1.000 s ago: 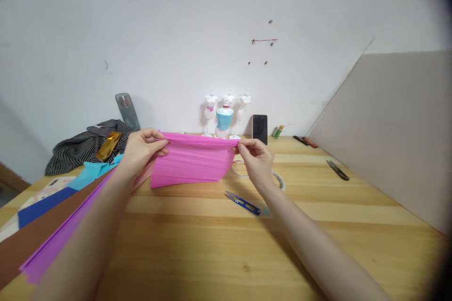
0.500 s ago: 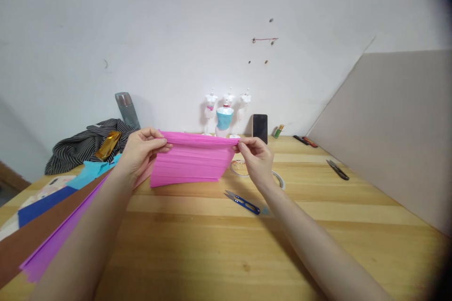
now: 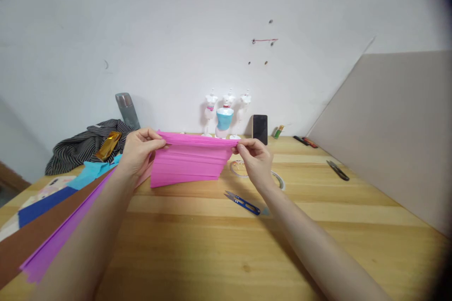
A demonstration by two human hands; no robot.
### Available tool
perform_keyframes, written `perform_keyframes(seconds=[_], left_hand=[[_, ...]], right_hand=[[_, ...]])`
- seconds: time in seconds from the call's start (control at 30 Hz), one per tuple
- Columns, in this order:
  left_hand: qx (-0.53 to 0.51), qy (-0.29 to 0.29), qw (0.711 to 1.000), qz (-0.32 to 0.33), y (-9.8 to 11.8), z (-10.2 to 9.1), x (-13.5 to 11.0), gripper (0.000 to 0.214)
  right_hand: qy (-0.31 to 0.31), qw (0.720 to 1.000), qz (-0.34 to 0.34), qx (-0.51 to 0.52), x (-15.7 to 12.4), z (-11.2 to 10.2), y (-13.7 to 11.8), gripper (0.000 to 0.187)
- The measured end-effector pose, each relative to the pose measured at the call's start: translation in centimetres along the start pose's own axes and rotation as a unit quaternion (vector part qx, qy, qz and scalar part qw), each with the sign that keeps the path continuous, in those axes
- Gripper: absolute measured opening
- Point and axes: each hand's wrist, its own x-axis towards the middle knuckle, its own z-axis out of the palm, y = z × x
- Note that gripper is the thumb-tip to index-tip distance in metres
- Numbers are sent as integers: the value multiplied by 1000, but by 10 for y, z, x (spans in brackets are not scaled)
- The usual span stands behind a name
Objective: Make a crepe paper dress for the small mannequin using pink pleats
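Note:
A sheet of bright pink crepe paper (image 3: 190,164) with crosswise folds hangs between my two hands, its gathered top edge stretched nearly level above the table. My left hand (image 3: 141,150) pinches the upper left corner between thumb and fingers. At the upper right corner, my right hand (image 3: 254,155) grips the same edge with thumb and fingertips. Blue thread snips (image 3: 243,202) lie on the wood below the paper, near my right forearm. Behind my right hand, white rings (image 3: 278,180) lie partly hidden, with small beads beside them.
Small white dress forms (image 3: 225,120), one wrapped in blue, stand by the wall beside a dark phone (image 3: 260,128). Brown paper (image 3: 45,211), other coloured sheets, a striped cloth (image 3: 84,148) and a grey bottle (image 3: 127,110) are at left. Dark-handled scissors (image 3: 338,170) lie at right.
The paper's top edge and its right end have dipped very slightly, and the right hand has shifted a touch left. Both hands keep their hold.

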Motion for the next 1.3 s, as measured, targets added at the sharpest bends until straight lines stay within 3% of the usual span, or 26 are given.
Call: perform_keyframes(seconds=[0.63,0.83,1.3], left_hand=[[26,57,997,47,-13,4,2,23],[95,48,993,49,-15,1,2,20],[332,20,916,223,-19,-15,9,8]], right_hand=[[-1,1000,7,0,-2,2,3,5],[3,1000,1,-11,-2,2,3,6],[-2,1000,1,-6,-3,3,-1,8]])
